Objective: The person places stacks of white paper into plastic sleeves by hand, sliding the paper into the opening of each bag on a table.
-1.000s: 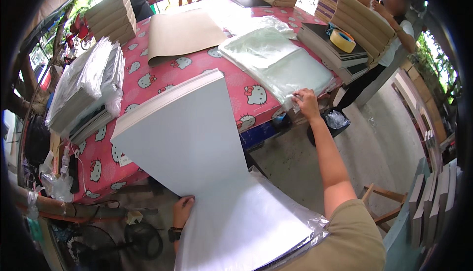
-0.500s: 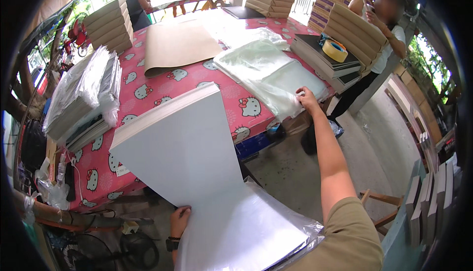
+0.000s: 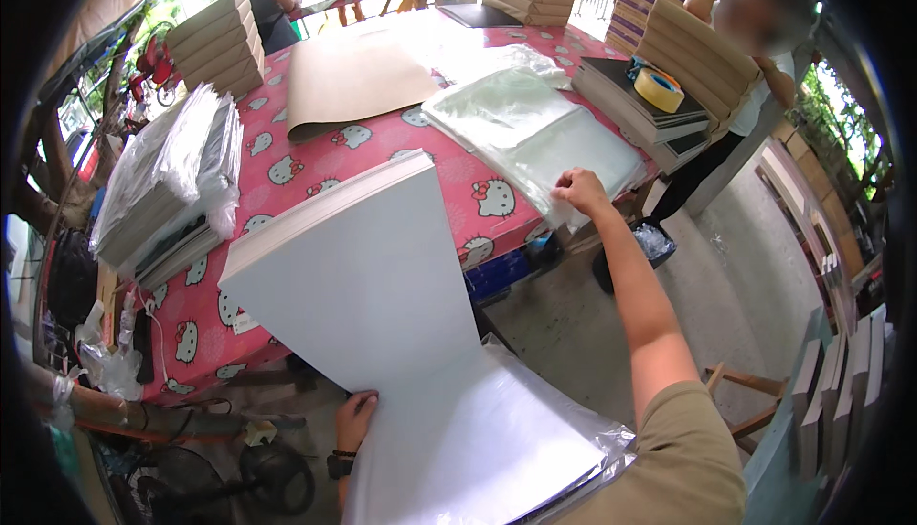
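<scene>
A large, thick open book (image 3: 353, 267) with blank pale pages spans from the table's near edge down to my lap. Its lower half (image 3: 468, 429) lies over clear plastic. My left hand (image 3: 355, 422) grips the book's left edge near the fold, thumb on top and the other fingers hidden beneath. Farther right, my right hand (image 3: 581, 191) is closed in a pinch on the near corner of a clear plastic bag, at the edge of a flat pile of plastic bags (image 3: 535, 128).
A pink patterned cloth covers the table (image 3: 382, 148). Plastic-wrapped books (image 3: 172, 181) stand at left, brown paper (image 3: 353, 85) lies behind. Dark-covered books (image 3: 630, 100) at right carry a yellow tape roll (image 3: 659, 90). Wrapped stacks (image 3: 693, 66) rise beside a person (image 3: 764, 95).
My right hand has drawn slightly left and toward me with the bag's corner. My left hand keeps its grip on the book. The person at right has lowered their raised hands.
</scene>
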Demonstrator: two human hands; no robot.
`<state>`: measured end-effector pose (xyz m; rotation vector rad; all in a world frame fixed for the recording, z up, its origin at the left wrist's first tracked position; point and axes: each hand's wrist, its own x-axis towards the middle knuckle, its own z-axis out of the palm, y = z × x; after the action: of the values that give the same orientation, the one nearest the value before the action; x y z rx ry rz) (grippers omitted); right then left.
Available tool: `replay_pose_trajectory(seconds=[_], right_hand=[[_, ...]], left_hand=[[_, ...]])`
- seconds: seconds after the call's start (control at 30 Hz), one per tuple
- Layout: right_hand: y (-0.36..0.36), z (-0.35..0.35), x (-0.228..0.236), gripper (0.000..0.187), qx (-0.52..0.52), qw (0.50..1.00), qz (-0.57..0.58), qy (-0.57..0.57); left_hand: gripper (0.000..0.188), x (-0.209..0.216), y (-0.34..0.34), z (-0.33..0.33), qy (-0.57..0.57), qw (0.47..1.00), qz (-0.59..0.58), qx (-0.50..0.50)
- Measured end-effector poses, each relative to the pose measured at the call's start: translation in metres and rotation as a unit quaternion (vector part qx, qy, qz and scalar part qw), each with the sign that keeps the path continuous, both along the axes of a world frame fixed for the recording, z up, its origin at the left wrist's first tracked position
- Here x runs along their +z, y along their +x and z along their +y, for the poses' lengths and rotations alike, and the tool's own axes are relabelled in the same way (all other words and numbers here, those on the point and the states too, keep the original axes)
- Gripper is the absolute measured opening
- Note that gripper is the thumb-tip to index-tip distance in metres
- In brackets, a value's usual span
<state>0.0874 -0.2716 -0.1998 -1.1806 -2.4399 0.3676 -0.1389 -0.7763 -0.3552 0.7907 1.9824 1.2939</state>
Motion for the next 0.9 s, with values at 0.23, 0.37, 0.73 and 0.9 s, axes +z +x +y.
replay_pose_trajectory(seconds=[0.23, 0.37, 0.73, 0.9], right_hand=[[0.008, 0.037, -0.016, 0.015, -0.11, 0.989, 0.102, -0.004], [0.005, 0.039, -0.019, 0.014, -0.102, 0.984, 0.148, 0.0], [-0.086, -0.03, 0.002, 0.038, 0.014, 0.972, -0.012, 0.236], [-0.122, 0.013, -0.018, 0.019, 0.002, 0.964, -0.125, 0.233]], left_hand=[[0.021, -0.014, -0.003, 0.001, 0.001, 1.0, 0.011, 0.008], [0.02, -0.017, -0.003, 0.0, -0.001, 1.0, -0.017, 0.019], [0.019, -0.008, -0.001, -0.002, 0.001, 1.0, -0.003, 0.012], [0.02, 0.0, 0.001, 0.002, 0.007, 1.0, -0.008, 0.01]])
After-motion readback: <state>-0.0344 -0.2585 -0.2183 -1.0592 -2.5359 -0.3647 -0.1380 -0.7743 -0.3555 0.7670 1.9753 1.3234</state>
